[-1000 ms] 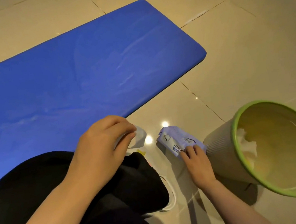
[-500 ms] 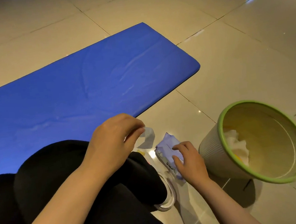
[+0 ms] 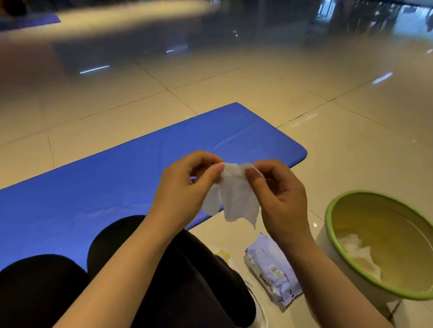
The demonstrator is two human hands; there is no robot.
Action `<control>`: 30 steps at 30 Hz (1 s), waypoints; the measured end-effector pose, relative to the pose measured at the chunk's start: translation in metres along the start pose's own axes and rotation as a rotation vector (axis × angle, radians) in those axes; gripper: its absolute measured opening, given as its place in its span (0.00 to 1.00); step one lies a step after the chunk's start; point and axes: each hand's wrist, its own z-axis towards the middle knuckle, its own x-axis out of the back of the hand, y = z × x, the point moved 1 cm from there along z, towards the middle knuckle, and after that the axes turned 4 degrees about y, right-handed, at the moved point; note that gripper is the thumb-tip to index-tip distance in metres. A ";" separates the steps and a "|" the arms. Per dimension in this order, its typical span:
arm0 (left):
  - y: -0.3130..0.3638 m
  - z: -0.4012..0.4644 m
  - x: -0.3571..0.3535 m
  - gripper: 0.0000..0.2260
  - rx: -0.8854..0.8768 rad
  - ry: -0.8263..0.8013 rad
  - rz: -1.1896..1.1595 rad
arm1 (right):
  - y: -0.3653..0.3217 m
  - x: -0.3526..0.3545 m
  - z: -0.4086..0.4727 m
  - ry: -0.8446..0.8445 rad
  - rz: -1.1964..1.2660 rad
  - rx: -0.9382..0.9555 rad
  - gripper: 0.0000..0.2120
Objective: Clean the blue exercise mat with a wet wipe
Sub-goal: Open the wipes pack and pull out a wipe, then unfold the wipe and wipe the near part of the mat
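Closest to the camera, the person's black-clad knees (image 3: pixel 134 298) are filling the 7 o'clock corner, with a white shoe (image 3: pixel 258 320) poking out toward 6. They're crouching right beside the mat, which probably explains why everything is sitting within arm's reach.

Just past the shoe, the purple wipe pack (image 3: pixel 275 271) is lying flat on the floor (image 3: pixel 342 125), dropped there so both hands are free. At 4 o'clock the green-rimmed bin (image 3: pixel 331 231) is standing just beside the pack, with what I think are used white wipes (image 3: pixel 359 255) bunched inside, though it's a bit dim in there. Handy spot for tossing the next one.

In the middle, both hands are up in the air working the wet wipe (image 3: pixel 235 197). The left hand (image 3: pixel 183 193) is pinching its top edge between thumb and curled fingers, and the right hand (image 3: pixel 284 204) is doing the same from the other side, so the sheet is hanging down between them. Looks to me like they're teasing it open so there's more surface to wipe with.

Beyond the hands, the blue exercise mat (image 3: pixel 76 198) is stretching from 9 o'clock toward 2, flat on the tiles, not being touched by the wipe yet.

Far back at 12 it's all blurry shiny floor.
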 end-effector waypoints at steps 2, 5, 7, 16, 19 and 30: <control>0.010 -0.005 0.015 0.07 0.010 -0.013 -0.076 | -0.021 -0.004 0.009 0.013 0.041 -0.001 0.04; 0.028 -0.018 0.041 0.06 0.003 -0.088 -0.116 | -0.060 -0.012 0.025 0.003 0.038 0.061 0.07; 0.038 -0.028 0.056 0.13 -0.010 -0.077 -0.087 | -0.088 -0.021 0.035 -0.040 -0.007 0.131 0.10; 0.041 -0.041 0.127 0.03 -0.010 0.091 -0.282 | -0.154 -0.069 0.066 -0.209 -0.200 0.324 0.12; 0.034 -0.032 0.148 0.03 0.006 0.187 -0.346 | -0.150 -0.095 0.080 -0.236 -0.214 0.295 0.19; -0.065 0.050 0.177 0.06 0.275 0.236 -0.133 | -0.040 -0.196 0.126 -0.408 -0.195 -0.085 0.24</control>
